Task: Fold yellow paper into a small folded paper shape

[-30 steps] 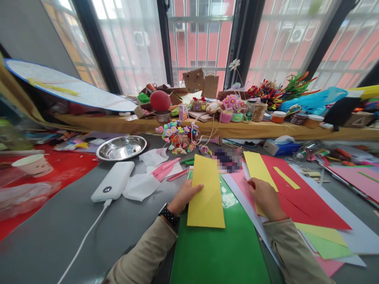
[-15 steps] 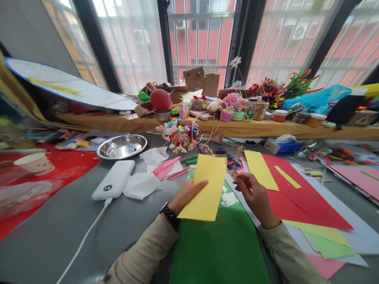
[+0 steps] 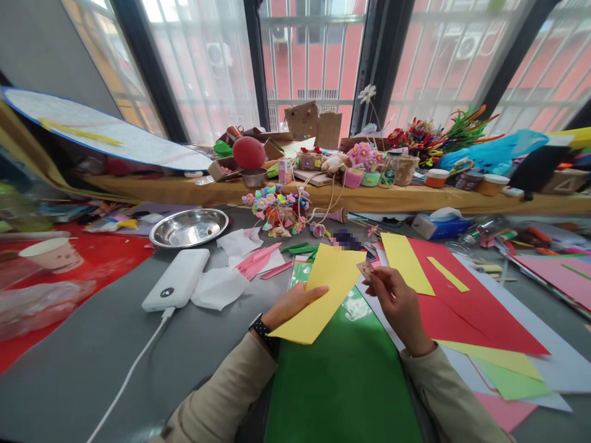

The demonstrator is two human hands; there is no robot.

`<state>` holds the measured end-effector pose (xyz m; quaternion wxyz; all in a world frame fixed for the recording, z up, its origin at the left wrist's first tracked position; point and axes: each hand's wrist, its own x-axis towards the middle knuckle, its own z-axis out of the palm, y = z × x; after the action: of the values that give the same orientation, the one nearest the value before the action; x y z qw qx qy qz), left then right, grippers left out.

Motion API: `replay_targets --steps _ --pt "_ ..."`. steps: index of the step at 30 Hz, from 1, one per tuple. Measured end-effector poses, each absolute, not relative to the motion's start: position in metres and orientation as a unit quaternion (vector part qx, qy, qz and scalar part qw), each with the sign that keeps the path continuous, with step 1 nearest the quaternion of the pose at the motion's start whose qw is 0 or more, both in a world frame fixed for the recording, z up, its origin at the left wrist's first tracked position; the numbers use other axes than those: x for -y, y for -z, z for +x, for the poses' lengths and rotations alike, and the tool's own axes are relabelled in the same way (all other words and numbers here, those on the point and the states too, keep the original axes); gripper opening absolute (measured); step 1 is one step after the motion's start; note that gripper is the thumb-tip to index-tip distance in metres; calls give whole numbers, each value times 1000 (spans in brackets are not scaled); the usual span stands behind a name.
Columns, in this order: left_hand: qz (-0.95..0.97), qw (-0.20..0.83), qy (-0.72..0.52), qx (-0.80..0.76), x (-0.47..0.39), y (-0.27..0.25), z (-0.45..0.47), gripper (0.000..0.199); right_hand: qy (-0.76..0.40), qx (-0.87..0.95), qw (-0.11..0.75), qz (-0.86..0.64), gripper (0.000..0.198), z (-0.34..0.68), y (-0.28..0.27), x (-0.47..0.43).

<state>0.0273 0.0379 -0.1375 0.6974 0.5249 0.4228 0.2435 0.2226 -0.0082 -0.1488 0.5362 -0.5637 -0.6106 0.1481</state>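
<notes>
My left hand [image 3: 294,303] grips a yellow sheet of paper [image 3: 318,301], thumb on top and the other fingers hidden beneath. The sheet is tilted, its upper end leaning right, above a glossy green folder [image 3: 341,387]. Just right of the sheet, my right hand [image 3: 394,301] pinches a small patterned piece [image 3: 364,269] between thumb and fingertips; its exact kind is too small to make out. The piece is close to the sheet's upper right edge. A dark watch [image 3: 261,326] is on my left wrist.
Red paper [image 3: 475,307] with yellow strips lies on the right. To the left are a white power bank [image 3: 178,280] with its cable, white tissues [image 3: 219,289] and a steel dish [image 3: 161,237]. Pipe-cleaner flowers [image 3: 281,212] stand at the back below a crowded ledge [image 3: 194,189].
The yellow sheet has turned clockwise in my left hand, its lower end swinging left toward the wrist. My right hand has barely moved, still pinching the small piece.
</notes>
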Motion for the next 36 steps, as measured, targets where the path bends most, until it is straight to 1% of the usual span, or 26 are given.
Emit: replay_targets --steps 6,13,18,23,28,36 --pt "525 708 -237 -410 -39 138 28 22 -128 605 539 -571 18 229 152 5" --pt "541 711 -196 -404 -39 143 26 29 -92 593 551 -580 19 234 150 4" --pt "536 720 -187 -399 -38 143 27 30 -73 584 549 -593 20 238 151 2" --pt "546 712 -172 -407 -38 144 27 33 -20 568 541 -620 20 240 153 1" --pt "551 715 -156 -401 -37 142 27 33 -23 534 571 -623 19 240 155 -1" --pt "507 753 -187 -377 -37 144 29 28 -3 500 625 -600 17 236 151 4"
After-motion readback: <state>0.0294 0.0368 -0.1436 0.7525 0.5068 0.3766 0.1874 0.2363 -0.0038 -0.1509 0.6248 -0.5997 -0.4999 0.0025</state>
